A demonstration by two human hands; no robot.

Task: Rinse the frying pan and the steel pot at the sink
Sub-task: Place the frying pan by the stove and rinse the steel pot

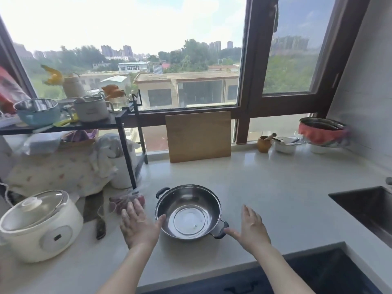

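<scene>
Steel pot (pixel 188 212) on counter (pixel 265 183), both hands open beside it.

The pot sat upright at the near centre, well left of the sink (pixel 367 209). The left hand (pixel 139 224) flanked its left rim, thumb touching; the right hand (pixel 251 229) reached its near-right handle. All fingers were spread, gripping nothing.

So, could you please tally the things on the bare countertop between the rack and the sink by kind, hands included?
Steel pots: 1, the steel pot with two black handles
Wooden cutting boards: 1, the cutting board leaning against the window frame
Hands: 2, the left hand and the right hand, both open beside the pot
Total: 4
</scene>
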